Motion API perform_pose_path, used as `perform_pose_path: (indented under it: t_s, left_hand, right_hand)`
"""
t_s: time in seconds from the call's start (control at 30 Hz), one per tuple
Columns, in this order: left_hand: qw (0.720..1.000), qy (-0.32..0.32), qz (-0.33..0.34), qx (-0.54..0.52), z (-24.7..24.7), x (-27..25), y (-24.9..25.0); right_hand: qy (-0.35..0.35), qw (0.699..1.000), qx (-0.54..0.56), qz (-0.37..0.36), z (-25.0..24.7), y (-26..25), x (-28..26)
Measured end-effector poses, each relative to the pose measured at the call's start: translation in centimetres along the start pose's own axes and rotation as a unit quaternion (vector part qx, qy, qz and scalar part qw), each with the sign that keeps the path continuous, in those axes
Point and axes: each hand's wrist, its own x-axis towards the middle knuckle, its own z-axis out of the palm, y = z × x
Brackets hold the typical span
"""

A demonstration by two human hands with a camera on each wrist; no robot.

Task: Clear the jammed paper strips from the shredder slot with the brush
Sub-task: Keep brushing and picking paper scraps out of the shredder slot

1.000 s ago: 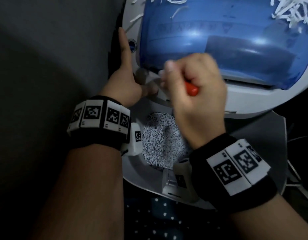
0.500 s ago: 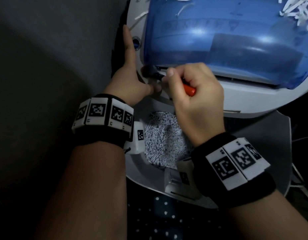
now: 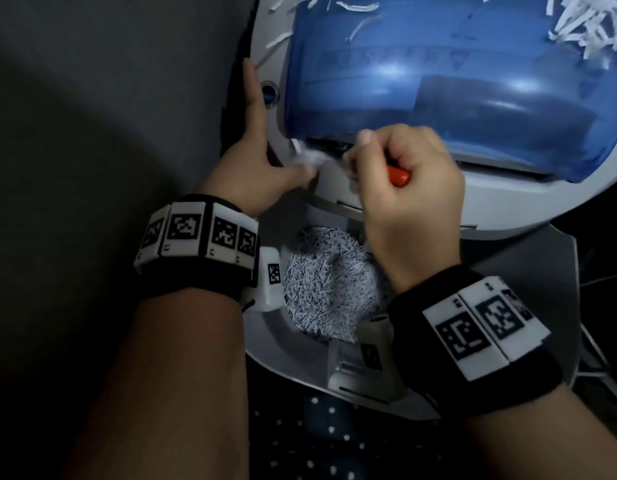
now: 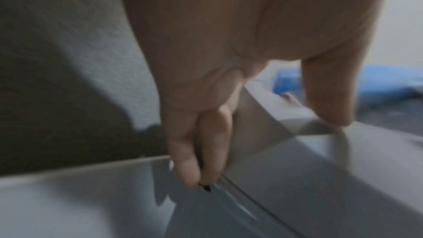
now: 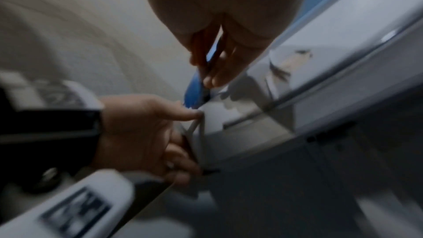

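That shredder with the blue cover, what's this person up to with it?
A person is clearing a paper jam. Their right hand grips an orange-handled brush and works it at the slot under the shredder's blue cover. A blurred clump of white paper strips shows at the slot's left end. The left hand rests flat against the shredder's side, thumb on its front edge, steadying it. Shredded paper fills the bin below, and loose strips lie on the cover.
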Motion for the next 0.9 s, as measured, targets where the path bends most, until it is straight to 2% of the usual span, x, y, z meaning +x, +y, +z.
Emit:
perform_pose_path:
  t_s: [0.17,0.47,0.63,0.9]
  left_hand:
    - [0.996,-0.013,-0.024,-0.083,-0.1,-0.4,0.6]
    - [0.998,0.055,-0.009,0.018,0.8,-0.2,1.1]
    - [0.996,0.042,0.013,0.076,1.0,-0.7,1.7]
    - [0.997,0.031,0.006,0.074,0.5,-0.4,1.5]
  right_hand:
    - [0.019,1.0,-0.017,0.002,-0.6,0.3,0.3]
    - [0.041,0.999,-0.011,-0.005,-0.4,0.1,-0.2]
    - [0.034,0.999,0.019,-0.014,-0.2,-0.2,-0.7]
    - [0.054,0.997,0.052,-0.012,-0.3,-0.4,-0.8]
